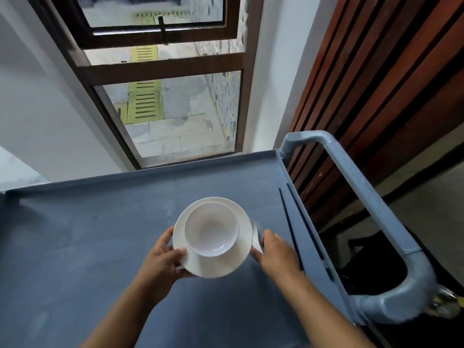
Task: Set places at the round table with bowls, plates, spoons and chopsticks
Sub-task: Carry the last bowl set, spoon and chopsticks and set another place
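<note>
A white bowl [212, 228] sits on a white plate [213, 264] over the blue-grey cart top [100, 234]. My left hand [162, 259] grips the plate's left rim, thumb on top and fingers underneath. A white spoon [254, 234] lies just right of the plate, and my right hand [276, 254] pinches its handle end. A pair of dark chopsticks [298, 227] lies along the cart's right edge, just right of my right hand. The round table is out of view.
The cart's grey handle [364, 197] loops out on the right. A window with a brown frame [175, 71] stands beyond the cart, with white wall on the left and a dark wood panel [389, 84] on the right.
</note>
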